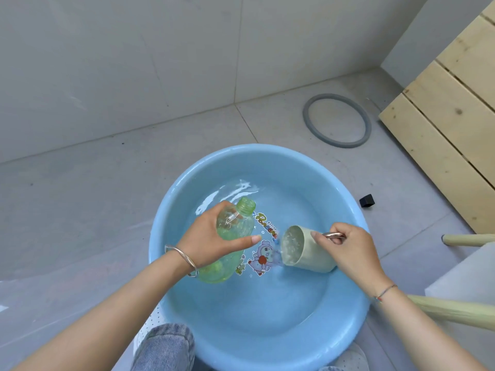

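Observation:
A blue plastic basin point(345, 328) with shallow water and a cartoon print on its bottom stands on the floor in front of me. My left hand point(211, 241) grips an uncapped clear green plastic bottle point(235, 226), tilted with its open neck pointing away over the water. My right hand point(351, 247) holds a pale beige cup point(310, 254) by its copper-coloured handle. The cup lies tipped on its side, mouth to the left, low over the water, with water visible in it.
Grey floor tiles surround the basin, with a grey wall behind. A grey rubber ring point(337, 120) lies on the floor at the back right. Pale wooden slats point(452, 124) stand at the right, a small black block point(367, 200) beside them. My knee in jeans point(166, 346) is at the near rim.

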`<state>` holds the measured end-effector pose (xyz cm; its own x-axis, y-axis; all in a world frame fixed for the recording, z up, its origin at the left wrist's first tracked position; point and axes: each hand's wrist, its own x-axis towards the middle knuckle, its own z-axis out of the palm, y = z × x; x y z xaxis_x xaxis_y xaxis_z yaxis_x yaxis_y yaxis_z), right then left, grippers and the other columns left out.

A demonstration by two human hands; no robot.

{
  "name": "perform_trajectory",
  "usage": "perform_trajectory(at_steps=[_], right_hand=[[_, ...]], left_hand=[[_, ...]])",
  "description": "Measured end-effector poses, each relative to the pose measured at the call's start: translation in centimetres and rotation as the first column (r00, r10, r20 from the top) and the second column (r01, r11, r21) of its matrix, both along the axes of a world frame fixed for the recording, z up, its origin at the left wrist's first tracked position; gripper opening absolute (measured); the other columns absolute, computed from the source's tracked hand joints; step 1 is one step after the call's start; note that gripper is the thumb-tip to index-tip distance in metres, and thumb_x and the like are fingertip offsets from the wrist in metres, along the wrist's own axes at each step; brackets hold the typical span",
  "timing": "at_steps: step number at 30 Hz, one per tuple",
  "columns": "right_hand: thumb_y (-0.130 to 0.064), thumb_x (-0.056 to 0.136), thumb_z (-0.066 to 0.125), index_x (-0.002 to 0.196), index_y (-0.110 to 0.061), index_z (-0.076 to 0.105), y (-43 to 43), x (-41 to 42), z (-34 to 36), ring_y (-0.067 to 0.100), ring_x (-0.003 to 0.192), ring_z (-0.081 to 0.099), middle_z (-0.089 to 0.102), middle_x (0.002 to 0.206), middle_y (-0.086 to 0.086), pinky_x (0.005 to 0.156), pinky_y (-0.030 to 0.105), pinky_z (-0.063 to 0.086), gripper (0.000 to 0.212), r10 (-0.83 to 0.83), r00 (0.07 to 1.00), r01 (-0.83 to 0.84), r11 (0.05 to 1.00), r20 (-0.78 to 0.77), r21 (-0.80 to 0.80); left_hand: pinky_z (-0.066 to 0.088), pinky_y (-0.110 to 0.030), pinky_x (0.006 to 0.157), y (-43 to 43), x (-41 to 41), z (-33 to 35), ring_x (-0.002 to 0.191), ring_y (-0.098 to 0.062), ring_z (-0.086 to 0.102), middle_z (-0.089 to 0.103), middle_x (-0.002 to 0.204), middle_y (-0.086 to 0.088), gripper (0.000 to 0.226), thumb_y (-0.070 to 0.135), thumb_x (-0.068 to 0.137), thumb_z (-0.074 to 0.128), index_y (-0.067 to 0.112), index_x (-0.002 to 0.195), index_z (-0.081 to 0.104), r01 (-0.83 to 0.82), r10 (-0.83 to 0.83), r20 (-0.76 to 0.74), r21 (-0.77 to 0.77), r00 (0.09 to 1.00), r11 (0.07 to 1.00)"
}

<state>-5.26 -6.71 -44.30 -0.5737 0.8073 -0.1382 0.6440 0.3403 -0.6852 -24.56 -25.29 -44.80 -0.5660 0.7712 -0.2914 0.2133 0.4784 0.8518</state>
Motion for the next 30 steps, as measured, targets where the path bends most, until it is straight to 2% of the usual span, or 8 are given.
perform_trajectory(at_steps=[8, 10, 13, 17, 19, 23, 26, 30], right_hand=[[-0.020, 0.076, 0.078, 0.065, 0.016, 0.042, 0.5, 1.7, 2.1, 0.009, 0.050, 0.023, 0.034, 0.062, 0.009, 0.042, 0.017, 0.018, 0.052, -0.182, 0.955, 0.133, 0.969, -0.236, -0.209], [-0.033, 0.069, 0.083, 0.067, 0.014, 0.043, 0.3, 1.6, 3.1, 0.012, 0.056, 0.032, 0.040, 0.061, 0.015, 0.046, 0.017, 0.022, 0.062, -0.196, 0.939, 0.132, 0.964, -0.281, -0.229], [-0.059, 0.052, 0.083, 0.058, -0.002, 0.040, -0.2, 1.0, 5.3, 0.016, 0.069, 0.047, 0.048, 0.061, 0.020, 0.053, 0.019, 0.031, 0.071, -0.254, 0.894, 0.164, 0.952, -0.368, -0.258], [-0.025, 0.071, 0.074, 0.043, -0.019, 0.044, -1.1, 0.0, 7.8, 0.022, 0.070, 0.049, 0.042, 0.043, -0.014, 0.056, 0.015, 0.034, 0.042, -0.250, 0.837, 0.123, 0.953, -0.487, -0.277], [-0.022, 0.072, 0.073, 0.042, -0.021, 0.045, -1.6, -0.4, 8.9, 0.022, 0.068, 0.044, 0.039, 0.040, -0.015, 0.057, 0.016, 0.033, 0.041, -0.226, 0.830, 0.106, 0.961, -0.509, -0.254], [-0.028, 0.067, 0.073, 0.045, -0.016, 0.044, -2.0, -0.8, 9.9, 0.018, 0.063, 0.050, 0.042, 0.041, -0.012, 0.054, 0.014, 0.034, 0.038, -0.201, 0.825, 0.093, 0.970, -0.528, -0.225], [-0.030, 0.066, 0.074, 0.049, -0.013, 0.038, -2.3, -0.9, 10.3, 0.003, 0.045, 0.032, 0.030, 0.042, -0.012, 0.048, 0.014, 0.026, 0.044, -0.152, 0.837, 0.082, 0.985, -0.525, -0.155], [-0.017, 0.074, 0.077, 0.054, -0.007, 0.036, -2.3, -0.9, 10.4, 0.006, 0.044, 0.028, 0.030, 0.044, -0.011, 0.045, 0.014, 0.023, 0.047, -0.088, 0.864, 0.073, 0.996, -0.496, -0.051]], left_hand=[[0.049, -0.026, 0.088, 0.0, 0.1, -0.2, 0.093, 0.001, 0.062, 0.066, 0.098, 0.018, 0.070, 0.076, 0.049, 0.070, 0.032, 0.101, 0.057, 0.025, -0.025, -0.011, -0.001, 1.000, 1.000], [0.049, -0.023, 0.088, 0.1, 0.3, -0.1, 0.091, 0.002, 0.062, 0.067, 0.097, 0.017, 0.068, 0.075, 0.050, 0.072, 0.032, 0.100, 0.056, 0.031, -0.031, -0.001, -0.004, 1.000, 1.000], [0.047, -0.017, 0.085, 0.2, 0.5, 0.1, 0.089, 0.004, 0.061, 0.066, 0.095, 0.018, 0.067, 0.073, 0.051, 0.075, 0.032, 0.101, 0.055, 0.053, -0.053, -0.017, -0.004, 0.998, 0.999], [0.045, -0.017, 0.083, 0.4, 0.8, 0.1, 0.090, 0.003, 0.059, 0.064, 0.096, 0.018, 0.063, 0.063, 0.057, 0.081, 0.030, 0.104, 0.054, 0.079, -0.079, -0.041, -0.010, 0.996, 0.997], [0.045, -0.018, 0.083, 0.4, 1.0, 0.1, 0.090, 0.002, 0.057, 0.063, 0.095, 0.017, 0.058, 0.057, 0.060, 0.083, 0.030, 0.102, 0.054, 0.081, -0.081, -0.056, -0.004, 0.995, 0.997], [0.044, -0.018, 0.083, 0.5, 1.2, 0.3, 0.091, 0.004, 0.057, 0.063, 0.095, 0.019, 0.056, 0.054, 0.062, 0.083, 0.031, 0.103, 0.053, 0.104, -0.104, -0.062, -0.001, 0.993, 0.995], [0.043, -0.015, 0.084, 0.5, 1.3, 0.4, 0.094, 0.003, 0.057, 0.063, 0.099, 0.020, 0.058, 0.054, 0.061, 0.083, 0.032, 0.105, 0.053, 0.122, -0.122, -0.076, -0.008, 0.990, 0.992], [0.044, -0.016, 0.087, 0.7, 1.3, 0.4, 0.095, 0.004, 0.058, 0.064, 0.101, 0.019, 0.057, 0.051, 0.062, 0.084, 0.029, 0.106, 0.055, 0.146, -0.146, -0.061, 0.008, 0.987, 0.989]])
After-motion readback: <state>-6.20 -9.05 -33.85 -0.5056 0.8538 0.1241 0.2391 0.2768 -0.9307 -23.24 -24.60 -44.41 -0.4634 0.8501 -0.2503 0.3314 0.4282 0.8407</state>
